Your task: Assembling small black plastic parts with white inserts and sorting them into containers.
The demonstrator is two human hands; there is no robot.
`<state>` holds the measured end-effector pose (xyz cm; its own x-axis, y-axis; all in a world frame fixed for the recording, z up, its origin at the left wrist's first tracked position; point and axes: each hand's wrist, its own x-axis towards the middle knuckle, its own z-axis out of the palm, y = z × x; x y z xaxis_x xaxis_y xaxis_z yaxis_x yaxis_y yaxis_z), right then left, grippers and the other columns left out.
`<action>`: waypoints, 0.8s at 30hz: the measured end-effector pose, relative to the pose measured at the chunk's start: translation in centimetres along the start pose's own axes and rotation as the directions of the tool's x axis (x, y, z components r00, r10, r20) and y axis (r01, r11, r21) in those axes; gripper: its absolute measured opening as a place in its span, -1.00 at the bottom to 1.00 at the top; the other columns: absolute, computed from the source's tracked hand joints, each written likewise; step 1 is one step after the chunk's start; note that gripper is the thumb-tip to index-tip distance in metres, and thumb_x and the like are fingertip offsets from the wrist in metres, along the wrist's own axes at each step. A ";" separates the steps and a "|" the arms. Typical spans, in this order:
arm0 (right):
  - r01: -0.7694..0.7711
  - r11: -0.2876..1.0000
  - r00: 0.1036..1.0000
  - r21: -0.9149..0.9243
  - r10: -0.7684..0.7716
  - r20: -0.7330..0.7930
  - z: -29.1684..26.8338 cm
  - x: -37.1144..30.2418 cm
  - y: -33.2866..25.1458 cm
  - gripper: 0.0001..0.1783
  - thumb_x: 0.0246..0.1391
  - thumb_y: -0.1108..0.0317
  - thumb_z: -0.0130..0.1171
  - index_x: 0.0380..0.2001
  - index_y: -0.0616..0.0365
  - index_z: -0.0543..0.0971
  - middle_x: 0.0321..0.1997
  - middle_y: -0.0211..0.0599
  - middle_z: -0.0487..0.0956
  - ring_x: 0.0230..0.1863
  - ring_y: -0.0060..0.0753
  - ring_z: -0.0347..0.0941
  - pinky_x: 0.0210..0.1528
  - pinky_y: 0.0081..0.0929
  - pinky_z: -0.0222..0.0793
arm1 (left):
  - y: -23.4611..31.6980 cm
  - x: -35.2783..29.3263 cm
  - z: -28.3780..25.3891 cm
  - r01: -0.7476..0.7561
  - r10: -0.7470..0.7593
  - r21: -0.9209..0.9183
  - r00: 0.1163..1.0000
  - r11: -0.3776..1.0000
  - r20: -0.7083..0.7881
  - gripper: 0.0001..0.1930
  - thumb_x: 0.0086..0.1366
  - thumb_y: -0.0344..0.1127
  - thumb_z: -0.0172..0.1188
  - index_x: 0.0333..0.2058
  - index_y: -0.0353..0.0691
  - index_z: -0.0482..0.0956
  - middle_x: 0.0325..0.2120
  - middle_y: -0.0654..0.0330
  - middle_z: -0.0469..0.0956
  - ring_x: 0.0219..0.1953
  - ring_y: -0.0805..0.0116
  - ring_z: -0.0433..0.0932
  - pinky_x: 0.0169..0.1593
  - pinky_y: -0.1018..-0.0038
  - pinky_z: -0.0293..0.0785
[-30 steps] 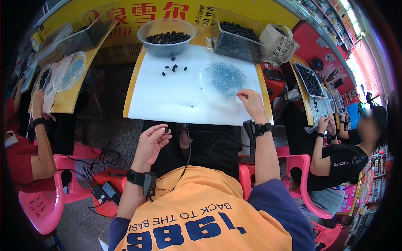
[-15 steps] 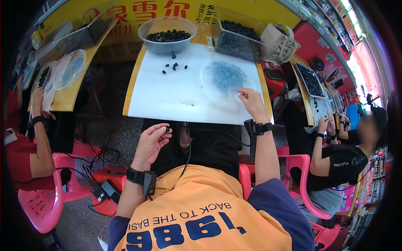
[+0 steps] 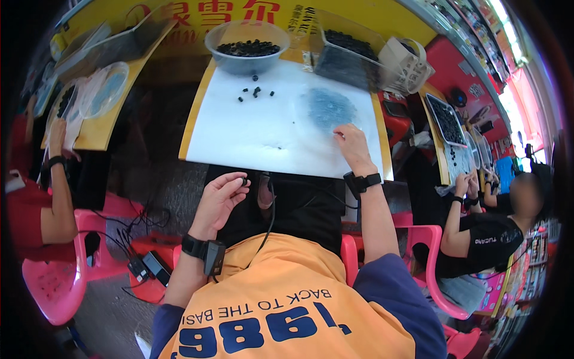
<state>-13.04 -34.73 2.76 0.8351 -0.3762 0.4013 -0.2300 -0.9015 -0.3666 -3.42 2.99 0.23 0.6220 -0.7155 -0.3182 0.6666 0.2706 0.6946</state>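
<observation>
My left hand [image 3: 220, 200] is just off the table's near edge, above my lap. Its thumb and forefinger pinch a small black piece [image 3: 244, 182]. My right hand [image 3: 353, 145] hovers over the right side of the table, thumb and finger pressed together. Whatever is between those fingertips is too small to make out. Just beyond them, small translucent blue pieces [image 3: 329, 107] lie in a shallow clear dish on the white sheet [image 3: 233, 131]. Several loose black pieces [image 3: 257, 91] rest on the sheet, towards its far left part.
At the table's back stand a clear bowl [image 3: 224, 60] of black pieces and a clear bin [image 3: 347, 69] of the same. A beige basket [image 3: 406, 66] is beside the bin. Other people work at tables on both sides. Pink chairs [image 3: 51, 281] and cables [image 3: 119, 239] are around me.
My right hand has shifted a little left, nearer the front of the blue pieces. My left hand keeps its pinch on the black piece. The whole view has tilted slightly.
</observation>
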 end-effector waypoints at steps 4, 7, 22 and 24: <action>-0.133 0.983 0.991 0.129 0.135 -0.010 -2.6 -0.2 -5.5 -0.85 0.07 0.50 0.22 -0.27 0.23 0.69 -0.38 -0.14 0.61 -0.28 -0.20 0.55 -0.19 -0.41 0.43 | 0.3 -0.2 0.6 -0.043 0.048 -0.083 0.997 0.996 0.061 -0.73 0.39 -0.45 0.14 0.03 -0.35 0.53 -0.15 0.11 0.63 -0.17 0.41 0.63 -0.05 0.52 0.59; -0.250 0.786 0.968 0.565 0.181 0.175 -3.5 -1.5 -12.1 -0.84 0.15 0.50 0.21 -0.21 0.24 0.69 -0.35 -0.29 0.63 -0.27 -0.49 0.52 -0.16 -0.60 0.38 | 0.3 -0.2 1.0 -0.047 0.066 -0.143 0.989 0.989 0.129 -0.73 0.37 -0.49 0.14 0.03 -0.37 0.53 -0.14 0.08 0.62 -0.15 0.37 0.65 -0.03 0.51 0.62; -0.096 0.787 0.969 0.610 -0.066 0.237 -0.4 -4.1 -23.7 -0.85 0.07 0.56 0.29 -0.24 0.26 0.66 -0.32 -0.30 0.65 -0.43 -0.56 0.57 -0.35 -0.62 0.47 | 0.6 -0.5 0.6 -0.120 0.176 -0.281 0.968 0.952 0.181 -0.76 0.36 -0.50 0.17 -0.01 -0.37 0.55 -0.09 0.07 0.61 -0.05 0.34 0.63 0.09 0.44 0.60; -0.052 0.802 0.973 0.594 -0.093 0.210 0.1 -4.3 -23.4 -0.84 0.06 0.58 0.29 -0.24 0.24 0.67 -0.30 -0.28 0.64 -0.42 -0.53 0.58 -0.34 -0.60 0.48 | 0.4 -0.4 0.5 -0.121 0.170 -0.268 0.971 0.956 0.167 -0.75 0.36 -0.50 0.18 0.00 -0.37 0.55 -0.09 0.07 0.60 -0.04 0.35 0.62 0.10 0.43 0.60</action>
<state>-11.20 -11.94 9.50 0.9392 -0.2374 0.2481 0.0692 -0.5769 -0.8139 -3.63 3.08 0.98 0.6487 -0.7565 -0.0831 0.6719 0.5181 0.5292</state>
